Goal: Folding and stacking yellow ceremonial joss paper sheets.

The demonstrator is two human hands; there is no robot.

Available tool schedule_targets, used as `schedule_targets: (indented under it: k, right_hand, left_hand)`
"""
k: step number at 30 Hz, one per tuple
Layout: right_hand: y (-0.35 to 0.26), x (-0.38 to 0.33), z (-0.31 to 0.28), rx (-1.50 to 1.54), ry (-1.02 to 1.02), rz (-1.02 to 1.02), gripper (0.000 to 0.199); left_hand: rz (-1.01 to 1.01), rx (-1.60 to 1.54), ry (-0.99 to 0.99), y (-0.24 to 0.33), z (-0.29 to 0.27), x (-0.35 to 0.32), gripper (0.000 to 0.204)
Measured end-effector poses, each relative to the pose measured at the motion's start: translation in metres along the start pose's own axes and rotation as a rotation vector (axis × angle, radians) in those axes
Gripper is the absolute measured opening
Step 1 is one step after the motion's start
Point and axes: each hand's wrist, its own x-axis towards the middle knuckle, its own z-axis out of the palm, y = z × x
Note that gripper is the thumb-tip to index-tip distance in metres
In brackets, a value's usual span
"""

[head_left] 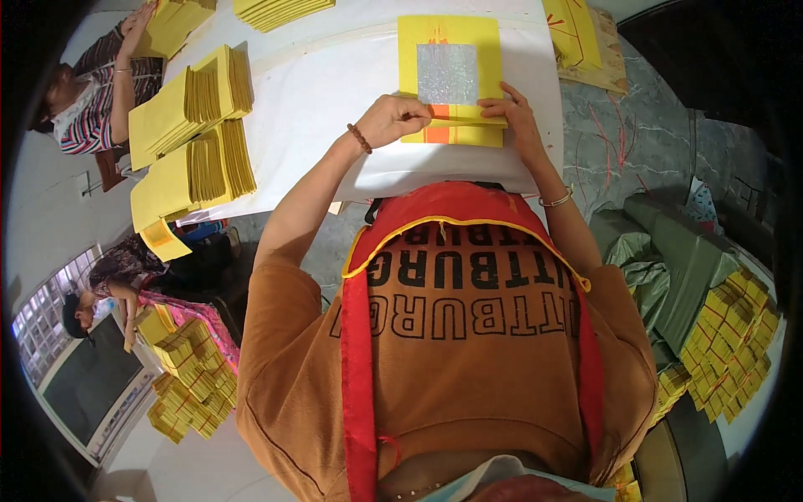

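Note:
A yellow paper sheet (pixel 407 67) lies on the white-covered table in front of me. It bears a shiny silver foil square (pixel 447 74) and orange smears above and below that. Near its lower end a narrow strip (pixel 468 122) is bent up as a fold across the width. My left hand (pixel 400 120) is closed, pinching this fold near its left end between thumb and fingers. At the sheet's right edge my right hand (pixel 519 124) grips the other end of the fold, some of its fingers reaching over the paper.
Stacks of folded yellow paper (pixel 196 96) stand on the table's left, with another pile (pixel 284 10) at the far edge. More bundles lie at the far right (pixel 573 33) and lower right (pixel 728 343). Two people work on the left, one handling yellow paper. Red strings (pixel 619 138) lie on the floor.

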Motion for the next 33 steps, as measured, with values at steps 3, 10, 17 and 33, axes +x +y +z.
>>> schedule_targets:
  k: [3, 10, 17, 33]
  right_hand:
    - [-0.005, 0.000, 0.000, -0.045, -0.043, -0.037, 0.023]
    - [0.004, -0.004, 0.010, -0.056, 0.071, 0.134, 0.025]
    - [-0.007, 0.010, -0.006, -0.255, -0.029, -0.034, 0.031]
    - [-0.029, 0.015, 0.004, 0.240, 0.021, 0.421, 0.027]
  left_hand:
    - [0.010, -0.051, 0.030, -0.006, 0.001, 0.000, 0.017]
    - [0.213, 0.217, 0.078, 0.017, -0.009, -0.008, 0.029]
    - [0.323, 0.815, 0.317, -0.014, -0.008, -0.006, 0.043]
    - [-0.022, 0.244, 0.530, -0.009, 0.022, 0.003, 0.027]
